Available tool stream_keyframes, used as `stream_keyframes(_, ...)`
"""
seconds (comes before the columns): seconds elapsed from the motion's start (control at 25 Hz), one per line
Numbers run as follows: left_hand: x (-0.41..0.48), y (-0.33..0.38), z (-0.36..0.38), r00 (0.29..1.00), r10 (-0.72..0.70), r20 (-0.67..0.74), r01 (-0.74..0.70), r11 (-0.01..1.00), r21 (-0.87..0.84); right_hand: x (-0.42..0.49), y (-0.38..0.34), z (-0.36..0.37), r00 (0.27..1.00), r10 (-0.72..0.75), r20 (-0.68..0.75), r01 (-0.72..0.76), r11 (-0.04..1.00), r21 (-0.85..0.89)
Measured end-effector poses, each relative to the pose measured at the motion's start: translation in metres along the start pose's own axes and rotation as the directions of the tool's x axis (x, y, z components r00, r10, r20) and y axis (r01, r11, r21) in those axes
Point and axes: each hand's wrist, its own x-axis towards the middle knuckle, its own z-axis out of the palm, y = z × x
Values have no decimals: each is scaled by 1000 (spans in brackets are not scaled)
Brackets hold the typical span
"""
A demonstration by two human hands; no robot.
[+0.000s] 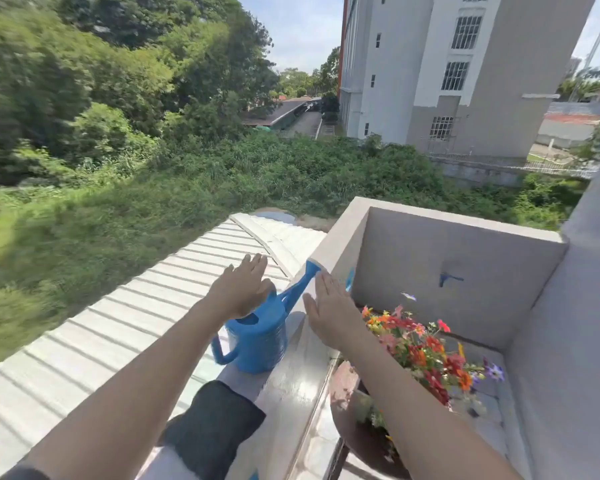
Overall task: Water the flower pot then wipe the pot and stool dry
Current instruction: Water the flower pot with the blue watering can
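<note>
Blue plastic watering can stands on the grey ledge, spout toward 1 o'clock, within reach. Left hand and right hand hover flat, open, empty. Mixed-colour flowers in the pot sit at 4 o'clock, below the ledge; dark cloth waits at 7 o'clock.

Upstairs balcony of a home, open air, bright sun.

Pale concrete parapet wraps a small corner nook w/ tiled floor; its flat ledge gleams in the light. Down below, a white corrugated roof, then rough overgrown grass & thick trees. Across the gap on the right, a tall white multi-storey bldg w/ barred windows. Domestic touches: blue plastic watering can parked on the ledge, pot of mixed red, orange & purple flowers tucked inside the corner.
</note>
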Motion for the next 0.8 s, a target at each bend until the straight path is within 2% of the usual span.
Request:
stream_keyframes(0.08, -6, -14, 10, 995, -101, -1, 100, 992, -75, 7, -7, 20, 995, -73, 71, 72, 997, 10)
stream_keyframes(0.2, -19, -35, 40, 995, -102, -22, 97, 983, -158, 8, -21, 57, 985, -119, 126, 121, 993, -10)
stream_keyframes(0.4, -16, -37, 78, 951, -278, -134, 218, 912, -346, 20, -8, 114, 988, -72, 140, 70, 997, 20)
stream_keyframes(0.48, -15, -38, 86, 926, -345, -153, 215, 817, -536, 22, -5, 125, 994, -55, 89, 49, 996, 68)
stream_keyframes(0.56, -14, -36, 90, 893, -425, -146, 194, 658, -727, 22, -3, 129, 997, -40, 59, 34, 995, 93)
stream_keyframes(0.64, -9, -33, 98, 868, -479, -132, 177, 547, -818, 21, 0, 130, 998, -30, 55, 24, 994, 106)
stream_keyframes(0.8, -6, -22, 105, 861, -491, -134, 151, 497, -854, 18, 12, 120, 998, -41, 42, 36, 993, 115)
